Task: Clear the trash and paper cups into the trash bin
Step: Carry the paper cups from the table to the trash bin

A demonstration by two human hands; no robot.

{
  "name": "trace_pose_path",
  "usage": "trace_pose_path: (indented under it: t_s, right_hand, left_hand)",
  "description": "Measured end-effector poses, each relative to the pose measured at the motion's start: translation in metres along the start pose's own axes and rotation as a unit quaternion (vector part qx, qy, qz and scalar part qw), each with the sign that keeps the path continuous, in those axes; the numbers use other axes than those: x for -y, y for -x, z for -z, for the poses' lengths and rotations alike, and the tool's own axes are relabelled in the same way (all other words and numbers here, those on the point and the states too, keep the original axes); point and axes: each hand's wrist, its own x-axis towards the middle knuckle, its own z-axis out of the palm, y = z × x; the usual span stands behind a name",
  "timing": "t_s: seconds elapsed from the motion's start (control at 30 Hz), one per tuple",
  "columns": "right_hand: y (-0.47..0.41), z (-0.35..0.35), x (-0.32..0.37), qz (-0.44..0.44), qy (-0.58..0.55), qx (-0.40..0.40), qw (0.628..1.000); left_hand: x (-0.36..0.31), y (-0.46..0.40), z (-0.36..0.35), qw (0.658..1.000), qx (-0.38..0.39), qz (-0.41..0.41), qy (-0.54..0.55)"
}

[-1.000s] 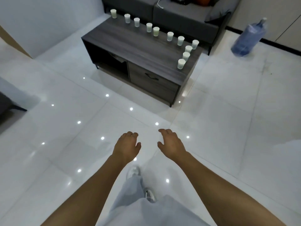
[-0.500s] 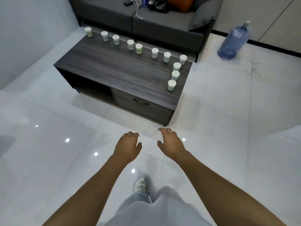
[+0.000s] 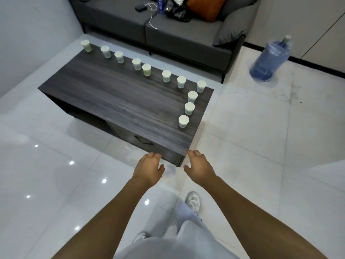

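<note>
While both hands [image 3: 174, 168] hang loosely curled and empty, eleven paper cups [image 3: 183, 121] line the table [image 3: 115, 101].

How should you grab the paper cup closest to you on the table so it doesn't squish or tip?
Probably hold the nearest paper cup around its side wall, just under the rim, with the right hand coming from the near right corner of the table. It stands upright with its open mouth up, and that side is free; the next cup stands just behind it.
</note>
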Motion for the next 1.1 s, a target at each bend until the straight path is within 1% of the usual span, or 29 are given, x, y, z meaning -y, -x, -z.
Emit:
trace_pose_path:
  t_s: [0.23, 0.4, 0.53, 0.73, 0.93, 1.1]
  right_hand:
    - [-0.073, 0.083, -0.078, 0.025, 0.025, 0.012, 0.999]
    - [-0.118, 0.119, -0.115, 0.035, 0.03, 0.022, 0.999]
    - [-0.16, 0.14, -0.129, 0.041, 0.036, 0.026, 0.998]
    - [-0.241, 0.162, -0.13, 0.058, 0.06, 0.049, 0.995]
    - [-0.317, 0.181, -0.126, 0.081, 0.09, 0.09, 0.989]
    - [-0.368, 0.196, -0.118, 0.113, 0.122, 0.134, 0.977]
  left_hand:
    - [-0.09, -0.086, -0.006, 0.999, 0.004, 0.038, 0.036]
    - [-0.124, -0.131, -0.006, 0.997, 0.028, 0.057, 0.041]
    - [-0.137, -0.173, -0.004, 0.995, 0.037, 0.077, 0.045]
    - [-0.144, -0.248, 0.0, 0.991, 0.03, 0.115, 0.065]
    - [-0.143, -0.316, 0.005, 0.984, 0.04, 0.155, 0.081]
    - [-0.139, -0.346, 0.013, 0.973, 0.042, 0.204, 0.102]
